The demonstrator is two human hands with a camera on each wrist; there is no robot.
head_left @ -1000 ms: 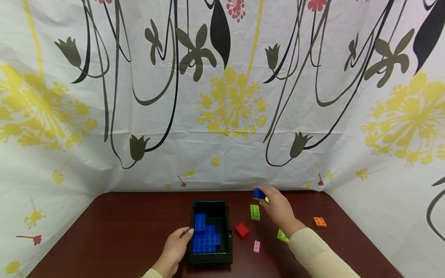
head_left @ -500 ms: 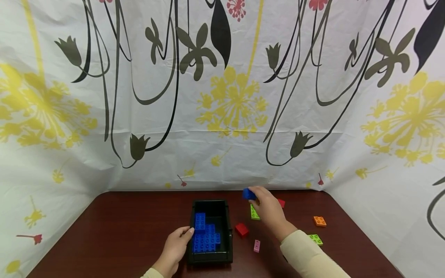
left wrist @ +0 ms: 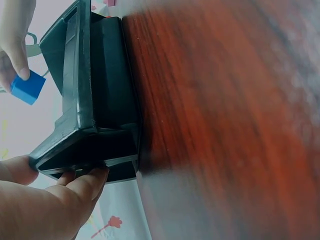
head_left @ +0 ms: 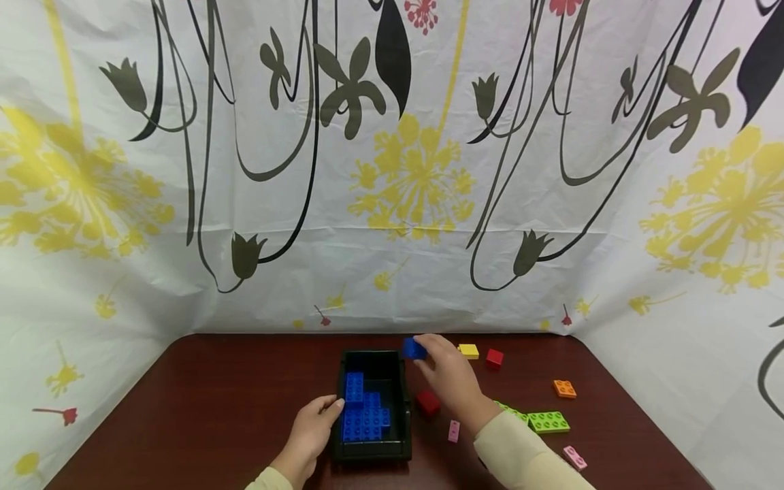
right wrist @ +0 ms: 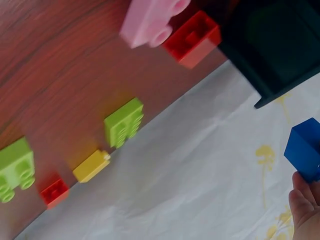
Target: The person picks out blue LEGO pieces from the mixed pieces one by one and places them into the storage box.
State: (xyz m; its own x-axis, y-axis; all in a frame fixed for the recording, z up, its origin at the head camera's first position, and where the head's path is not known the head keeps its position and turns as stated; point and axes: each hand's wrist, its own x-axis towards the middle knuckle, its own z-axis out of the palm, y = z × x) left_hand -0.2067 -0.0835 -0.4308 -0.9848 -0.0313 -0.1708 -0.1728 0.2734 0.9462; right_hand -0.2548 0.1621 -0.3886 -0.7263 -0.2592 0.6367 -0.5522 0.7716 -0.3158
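A black plastic bin (head_left: 372, 452) stands on the dark wooden table with several blue toy bricks (head_left: 365, 425) in its left and near part. My left hand (head_left: 309, 429) grips the bin's left wall, thumb at the rim; in the left wrist view its fingers (left wrist: 90, 184) lie under the edge. My right hand (head_left: 456, 381) pinches a single blue brick (head_left: 413, 349) in the air by the bin's far right corner. The same blue brick (right wrist: 305, 147) shows at the right edge of the right wrist view, held in the fingertips.
Right of the bin lie a red brick (head_left: 427, 403), a pink brick (head_left: 454, 431) and a green brick (head_left: 549, 422). Farther off are a yellow brick (head_left: 469, 351), another red brick (head_left: 495, 358) and an orange brick (head_left: 564, 388). A patterned curtain (head_left: 275, 204) hangs behind the table.
My right hand has carried the blue brick leftward to the bin's far right corner, uncovering yellow, red, green and pink bricks behind it. My left hand keeps its grip on the bin.
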